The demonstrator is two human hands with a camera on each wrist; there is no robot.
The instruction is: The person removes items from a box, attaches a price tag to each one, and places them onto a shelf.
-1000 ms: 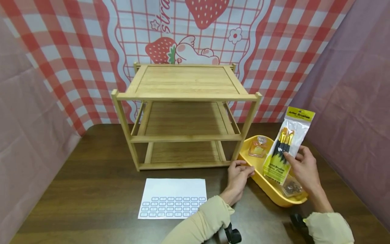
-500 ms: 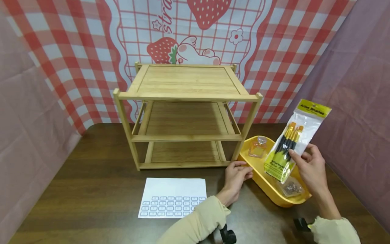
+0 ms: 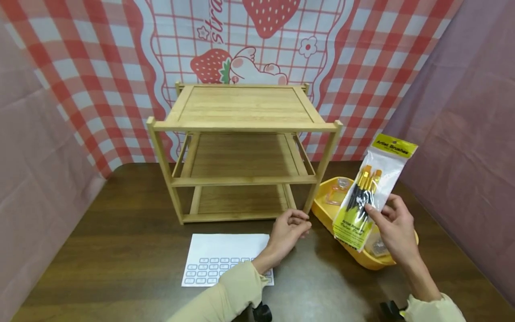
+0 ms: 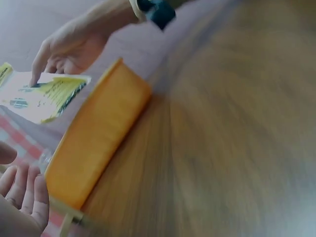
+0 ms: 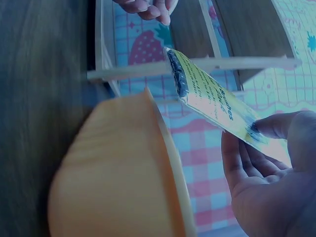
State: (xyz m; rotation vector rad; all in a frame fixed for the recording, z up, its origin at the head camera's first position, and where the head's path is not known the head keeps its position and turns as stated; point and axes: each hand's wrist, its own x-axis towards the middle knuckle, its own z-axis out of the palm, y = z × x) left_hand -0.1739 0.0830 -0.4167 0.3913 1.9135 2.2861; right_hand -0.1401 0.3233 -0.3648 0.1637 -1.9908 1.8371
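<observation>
Right hand (image 3: pixel 396 232): pinching a pack of paintbrushes (image 3: pixel 368 190) at its lower half, thumb on the front, fingers behind. Pack upright, tilted a little to the right, yellow header card at top, held in the air above the yellow tray (image 3: pixel 364 258). Bottom edge of pack just over the tray's near rim, not resting on it as far as can be told.

Left hand (image 3: pixel 287 230): holding nothing, fingers loosely curled, hovering just in front of the wooden rack (image 3: pixel 243 129) at its lower right post. Apart from the tray (a clear gap of tabletop (image 3: pixel 120 250) between them).

Tray: at the right of the rack, close to its right leg. Inside, a small glass bottle (image 3: pixel 337 193) at the far end; something small and clear near the front, partly hidden behind the pack, not identifiable.

Rack: three shelves, all bare. White sheet of printed labels (image 3: pixel 219 264) flat on the tabletop in front of it, the left forearm lying over its near right corner.

Wrist views blurred; right wrist view confirms fingertips on the pack's edge.

Handling judgement: pinch sits low on a long, floppy pack, so the top likely to sway. Best kept upright and lifted clear of the tray rim before any sideways travel. Bottle close behind the pack; worth avoiding a knock.
</observation>
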